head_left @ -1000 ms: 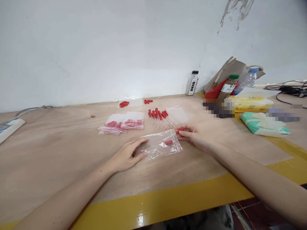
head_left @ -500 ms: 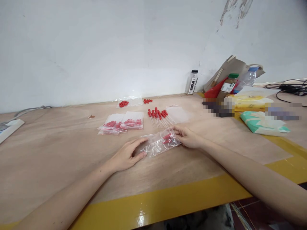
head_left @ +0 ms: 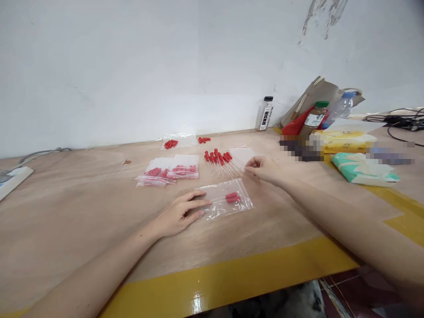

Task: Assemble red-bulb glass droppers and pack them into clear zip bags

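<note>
A clear plastic bag [head_left: 228,203] lies flat on the wooden table [head_left: 82,212] with two red-capped droppers [head_left: 232,197] inside it. My left hand [head_left: 180,213] rests open on the bag's left end, fingers spread flat. My right hand [head_left: 261,168] is farther back, its fingers curled in a pinch at the glass tips of the loose row of red-capped droppers [head_left: 220,161]. What the pinch holds is too small to see.
Filled bags of droppers [head_left: 170,170] lie left of the loose row, loose red caps [head_left: 171,143] behind them, empty bags [head_left: 243,155] to the right. Bottles [head_left: 266,114], a paper bag [head_left: 314,101] and tissue packs [head_left: 362,170] crowd the right; cables [head_left: 402,121] beyond. A yellow strip [head_left: 232,276] edges the table.
My right hand pushed a second dropper into the bag, let go, and moved back to the loose row. The bag now lies flat. My left hand stayed on it.
</note>
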`<move>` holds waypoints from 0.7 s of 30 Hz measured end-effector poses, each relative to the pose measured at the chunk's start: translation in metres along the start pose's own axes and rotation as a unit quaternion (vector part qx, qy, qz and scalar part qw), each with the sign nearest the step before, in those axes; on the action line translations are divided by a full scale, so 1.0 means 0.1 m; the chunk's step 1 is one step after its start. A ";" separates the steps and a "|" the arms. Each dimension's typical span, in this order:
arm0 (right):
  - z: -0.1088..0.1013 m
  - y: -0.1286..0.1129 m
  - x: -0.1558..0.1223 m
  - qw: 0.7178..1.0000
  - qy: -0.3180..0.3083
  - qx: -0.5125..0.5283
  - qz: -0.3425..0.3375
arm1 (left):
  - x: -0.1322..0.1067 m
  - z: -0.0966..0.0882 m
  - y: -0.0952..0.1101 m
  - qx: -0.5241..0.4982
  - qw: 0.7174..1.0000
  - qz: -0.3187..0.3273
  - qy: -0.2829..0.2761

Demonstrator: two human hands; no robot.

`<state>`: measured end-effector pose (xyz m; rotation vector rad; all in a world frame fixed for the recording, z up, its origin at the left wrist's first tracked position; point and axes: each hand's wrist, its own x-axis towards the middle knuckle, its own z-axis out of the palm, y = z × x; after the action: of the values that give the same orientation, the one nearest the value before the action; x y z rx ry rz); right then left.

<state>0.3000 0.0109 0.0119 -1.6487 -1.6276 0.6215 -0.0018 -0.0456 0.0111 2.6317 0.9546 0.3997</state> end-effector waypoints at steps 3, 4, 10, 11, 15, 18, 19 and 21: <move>0.03 -0.08 0.32 0.992 0.036 -0.116 0.016 | 0.00 0.00 0.00 0.001 1.000 0.007 0.006; 0.07 -0.12 0.41 0.990 0.039 -0.130 0.024 | 0.00 0.00 0.01 0.001 1.000 0.009 0.008; 0.35 -0.27 0.79 0.983 0.001 -0.159 0.087 | -0.01 0.01 0.03 -0.008 1.000 0.012 0.024; 0.38 -0.28 0.82 0.983 -0.005 -0.158 0.095 | -0.01 0.01 0.03 -0.008 1.000 0.012 0.026; 0.40 -0.31 0.85 0.986 -0.017 -0.131 0.105 | 0.00 0.00 0.03 -0.012 0.999 0.010 0.029; 0.31 -0.36 0.77 0.992 -0.008 -0.084 0.095 | 0.00 0.00 0.03 -0.016 0.999 0.011 0.030; 0.27 -0.37 0.71 0.994 -0.004 -0.062 0.087 | 0.00 0.00 0.03 -0.017 0.999 0.011 0.030; 0.17 -0.36 0.57 0.998 0.006 -0.014 0.067 | 0.00 0.01 0.02 -0.018 0.999 0.009 0.030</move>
<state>0.2687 0.0679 0.0375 -1.7904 -1.5319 0.6572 -0.0005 -0.0468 0.0112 2.6108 0.9329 0.4973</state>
